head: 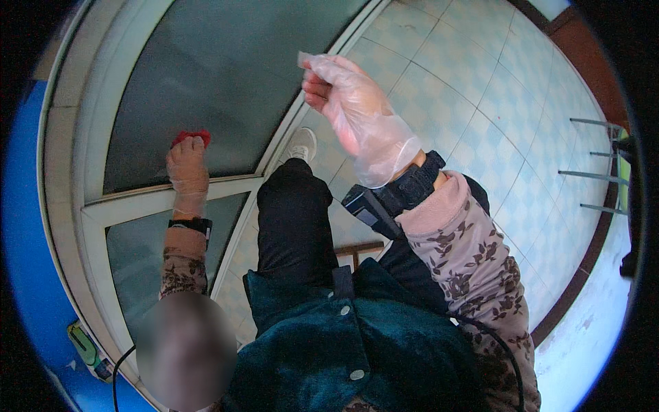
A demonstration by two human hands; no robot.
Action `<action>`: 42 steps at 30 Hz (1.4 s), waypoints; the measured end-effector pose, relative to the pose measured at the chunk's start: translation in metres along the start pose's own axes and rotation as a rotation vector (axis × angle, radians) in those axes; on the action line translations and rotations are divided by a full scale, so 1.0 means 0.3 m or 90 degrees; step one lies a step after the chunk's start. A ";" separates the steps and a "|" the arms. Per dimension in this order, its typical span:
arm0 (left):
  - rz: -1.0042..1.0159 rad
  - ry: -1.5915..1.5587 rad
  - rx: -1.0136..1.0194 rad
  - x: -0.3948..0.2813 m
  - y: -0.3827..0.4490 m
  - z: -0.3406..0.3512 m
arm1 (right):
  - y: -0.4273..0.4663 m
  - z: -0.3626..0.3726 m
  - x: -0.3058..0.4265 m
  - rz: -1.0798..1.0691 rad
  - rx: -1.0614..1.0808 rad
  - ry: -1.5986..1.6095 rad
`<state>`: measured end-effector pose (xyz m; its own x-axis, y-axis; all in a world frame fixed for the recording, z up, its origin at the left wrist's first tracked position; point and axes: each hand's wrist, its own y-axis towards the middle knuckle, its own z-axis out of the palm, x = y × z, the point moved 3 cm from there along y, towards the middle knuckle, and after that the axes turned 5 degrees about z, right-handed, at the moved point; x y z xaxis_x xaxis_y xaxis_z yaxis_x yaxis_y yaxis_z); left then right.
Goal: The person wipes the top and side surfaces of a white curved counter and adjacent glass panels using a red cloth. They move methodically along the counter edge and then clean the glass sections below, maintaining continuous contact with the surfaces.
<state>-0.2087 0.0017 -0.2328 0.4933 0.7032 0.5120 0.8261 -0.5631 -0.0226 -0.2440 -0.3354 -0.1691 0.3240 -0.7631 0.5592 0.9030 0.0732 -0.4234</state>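
On the left, my left hand (188, 167), in a thin clear plastic glove, presses a red cloth (191, 138) against the dark glass pane (226, 87) of a white-framed door or partition. My right hand (352, 105) is raised in front of the tiled floor, near the frame's long edge; it wears a loose clear plastic glove whose fingertip part sticks out past the curled fingers. Nothing else shows in the right hand, though its palm side is partly hidden. A black strap with a small device (370, 206) sits around each wrist.
A second, lower glass pane (170, 247) lies below the frame's white crossbar (139, 203). Pale tiled floor (453, 103) stretches to the right, with metal legs of furniture (592, 175) at its edge. My shoe (301, 144) stands beside the frame. A blue surface (31, 206) is at far left.
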 end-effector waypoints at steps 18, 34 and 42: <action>-0.019 0.091 -0.180 0.090 0.351 -0.242 | 0.000 0.012 0.002 -0.035 -0.037 -0.037; 0.151 0.008 -0.077 -0.207 0.326 0.157 | 0.011 0.014 0.006 -0.022 -0.069 -0.055; 0.191 -0.026 0.123 -0.272 0.053 0.346 | 0.016 0.012 0.010 -0.020 -0.060 -0.055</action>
<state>-0.2074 -0.0196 -0.3640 0.7293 0.5378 0.4230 0.6767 -0.6580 -0.3303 -0.2378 -0.3350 -0.1667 0.3221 -0.7057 0.6310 0.8838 -0.0146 -0.4675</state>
